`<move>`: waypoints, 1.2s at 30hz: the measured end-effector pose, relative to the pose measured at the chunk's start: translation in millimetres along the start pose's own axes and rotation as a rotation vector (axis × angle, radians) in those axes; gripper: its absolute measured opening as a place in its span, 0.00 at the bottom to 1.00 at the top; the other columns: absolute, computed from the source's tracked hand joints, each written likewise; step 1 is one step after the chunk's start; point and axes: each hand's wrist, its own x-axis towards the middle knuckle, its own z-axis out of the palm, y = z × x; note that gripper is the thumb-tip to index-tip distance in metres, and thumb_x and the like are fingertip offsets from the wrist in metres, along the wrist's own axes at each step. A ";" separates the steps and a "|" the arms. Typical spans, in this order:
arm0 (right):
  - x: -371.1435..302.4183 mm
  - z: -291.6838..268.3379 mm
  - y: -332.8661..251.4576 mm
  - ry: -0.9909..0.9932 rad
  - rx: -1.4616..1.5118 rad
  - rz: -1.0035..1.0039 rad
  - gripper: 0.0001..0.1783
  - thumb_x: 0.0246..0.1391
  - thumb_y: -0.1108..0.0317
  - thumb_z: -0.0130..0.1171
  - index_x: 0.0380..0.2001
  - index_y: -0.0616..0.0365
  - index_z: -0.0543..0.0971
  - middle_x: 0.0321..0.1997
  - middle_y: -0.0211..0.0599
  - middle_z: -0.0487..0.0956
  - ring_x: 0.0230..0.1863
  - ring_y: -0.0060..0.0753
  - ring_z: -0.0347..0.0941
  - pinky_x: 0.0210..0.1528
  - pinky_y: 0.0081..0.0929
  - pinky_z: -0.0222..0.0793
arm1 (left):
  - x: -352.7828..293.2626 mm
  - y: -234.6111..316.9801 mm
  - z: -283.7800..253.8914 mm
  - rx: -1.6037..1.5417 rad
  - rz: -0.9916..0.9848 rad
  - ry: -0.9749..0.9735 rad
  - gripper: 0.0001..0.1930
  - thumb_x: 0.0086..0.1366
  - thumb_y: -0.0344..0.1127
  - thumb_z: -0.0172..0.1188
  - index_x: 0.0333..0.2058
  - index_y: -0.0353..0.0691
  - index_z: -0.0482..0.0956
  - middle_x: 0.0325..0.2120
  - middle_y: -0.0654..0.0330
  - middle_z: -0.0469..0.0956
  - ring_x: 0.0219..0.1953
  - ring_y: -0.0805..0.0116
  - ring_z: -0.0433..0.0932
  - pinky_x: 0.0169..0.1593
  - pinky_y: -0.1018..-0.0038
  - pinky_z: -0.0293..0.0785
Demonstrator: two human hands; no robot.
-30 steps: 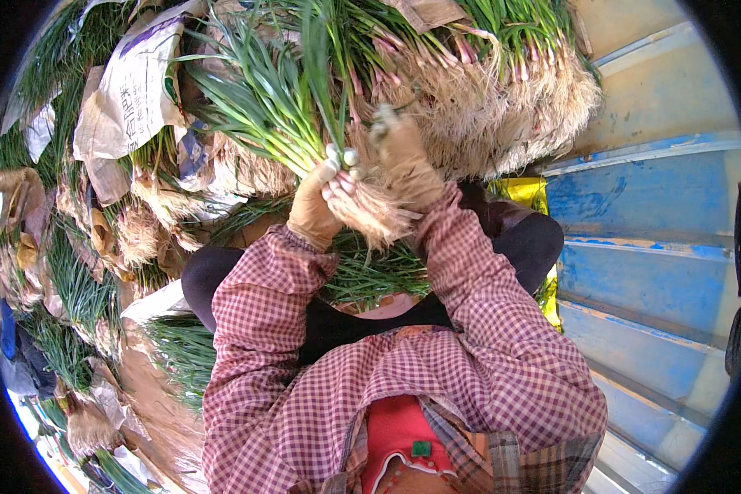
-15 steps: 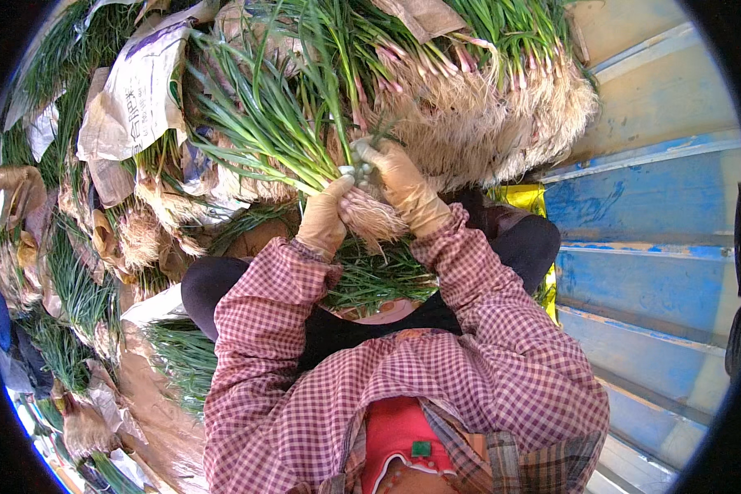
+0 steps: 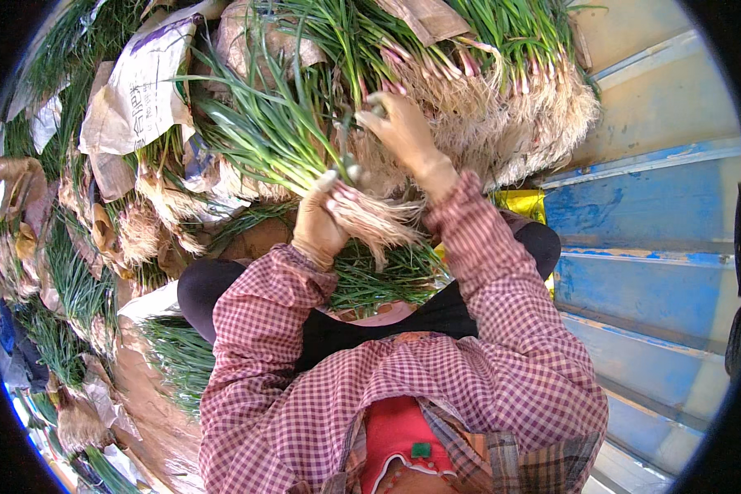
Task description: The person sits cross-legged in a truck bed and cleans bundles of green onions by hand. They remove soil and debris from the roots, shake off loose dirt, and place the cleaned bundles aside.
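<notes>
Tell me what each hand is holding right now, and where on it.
Left hand grips a bunch of green onions just above its roots. Right hand reaches into the stacked bundles behind; whether it grips anything cannot be told.

Bright daylight, sharp, fisheye-bent edges

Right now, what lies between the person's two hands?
In the head view, between the left hand and right hand lie the green stalks and pale, hairy roots of the bunch of green onions the left hand holds.
</notes>
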 end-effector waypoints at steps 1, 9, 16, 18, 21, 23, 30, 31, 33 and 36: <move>12.3 5.2 3.3 -0.015 -0.044 0.015 0.18 0.49 0.56 0.56 0.39 0.57 0.76 0.30 0.39 0.78 0.33 0.34 0.74 0.35 0.29 0.67 | -6.9 -6.5 18.3 0.087 0.027 0.037 0.15 0.58 0.32 0.53 0.44 0.34 0.70 0.35 0.57 0.76 0.34 0.64 0.74 0.41 0.68 0.74; -18.1 -29.9 3.2 -0.072 1.073 -0.020 0.10 0.55 0.65 0.52 0.38 0.57 0.75 0.30 0.30 0.75 0.25 0.15 0.66 0.26 0.12 0.63 | -5.0 12.7 15.4 -0.048 0.069 -0.131 0.11 0.58 0.29 0.53 0.41 0.36 0.69 0.29 0.60 0.72 0.33 0.66 0.72 0.39 0.71 0.71; -100.0 -4.4 61.2 -0.881 -0.228 0.099 0.15 0.46 0.63 0.56 0.37 0.59 0.76 0.36 0.40 0.78 0.38 0.42 0.74 0.43 0.31 0.68 | -7.7 5.2 10.1 0.066 0.063 -0.014 0.10 0.59 0.30 0.53 0.39 0.36 0.70 0.28 0.60 0.73 0.32 0.67 0.73 0.37 0.71 0.72; -118.4 4.8 88.9 -1.058 -0.470 -0.034 0.20 0.46 0.59 0.55 0.41 0.58 0.74 0.40 0.47 0.76 0.42 0.48 0.72 0.46 0.31 0.67 | -4.0 3.8 6.9 0.088 0.040 0.018 0.09 0.59 0.30 0.53 0.38 0.36 0.71 0.28 0.60 0.74 0.31 0.68 0.73 0.37 0.72 0.73; -101.8 19.4 78.4 -0.433 0.400 -0.145 0.23 0.53 0.57 0.51 0.48 0.61 0.70 0.41 0.46 0.76 0.43 0.40 0.73 0.46 0.29 0.66 | -1.0 -8.8 4.5 0.223 0.039 0.172 0.08 0.59 0.30 0.52 0.37 0.36 0.73 0.28 0.59 0.76 0.30 0.68 0.75 0.36 0.74 0.74; -76.1 7.1 15.9 -0.542 0.687 0.104 0.22 0.55 0.56 0.50 0.44 0.63 0.72 0.38 0.43 0.77 0.38 0.33 0.73 0.41 0.27 0.67 | -0.2 -14.5 0.2 0.251 -0.026 0.188 0.08 0.59 0.31 0.53 0.37 0.36 0.71 0.30 0.59 0.75 0.33 0.67 0.75 0.38 0.70 0.75; -45.0 34.7 27.1 0.033 0.149 -0.116 0.13 0.55 0.60 0.51 0.31 0.59 0.77 0.24 0.36 0.74 0.23 0.27 0.70 0.28 0.25 0.66 | 1.1 -7.8 2.6 0.224 -0.067 0.158 0.12 0.58 0.30 0.50 0.40 0.32 0.71 0.24 0.61 0.74 0.26 0.71 0.73 0.34 0.76 0.74; -35.0 28.0 40.7 0.165 -0.023 -0.150 0.14 0.54 0.59 0.52 0.30 0.59 0.77 0.24 0.38 0.75 0.24 0.32 0.72 0.30 0.27 0.67 | -10.3 -7.7 15.1 0.226 -0.090 0.090 0.16 0.57 0.30 0.51 0.45 0.30 0.69 0.24 0.61 0.73 0.26 0.73 0.72 0.35 0.74 0.73; -32.2 12.9 66.9 -0.258 0.044 0.126 0.20 0.52 0.51 0.52 0.28 0.60 0.77 0.26 0.45 0.76 0.29 0.44 0.73 0.34 0.33 0.68 | -20.6 2.0 29.3 0.294 -0.072 -0.107 0.20 0.57 0.31 0.52 0.47 0.29 0.66 0.24 0.61 0.73 0.26 0.72 0.72 0.36 0.73 0.73; -13.8 -4.3 37.6 -0.403 -0.245 -0.167 0.28 0.51 0.42 0.48 0.30 0.59 0.78 0.28 0.39 0.79 0.31 0.37 0.74 0.36 0.35 0.69 | -18.5 20.5 42.0 0.410 0.110 -0.066 0.23 0.55 0.31 0.54 0.50 0.28 0.65 0.25 0.61 0.74 0.26 0.73 0.72 0.37 0.74 0.73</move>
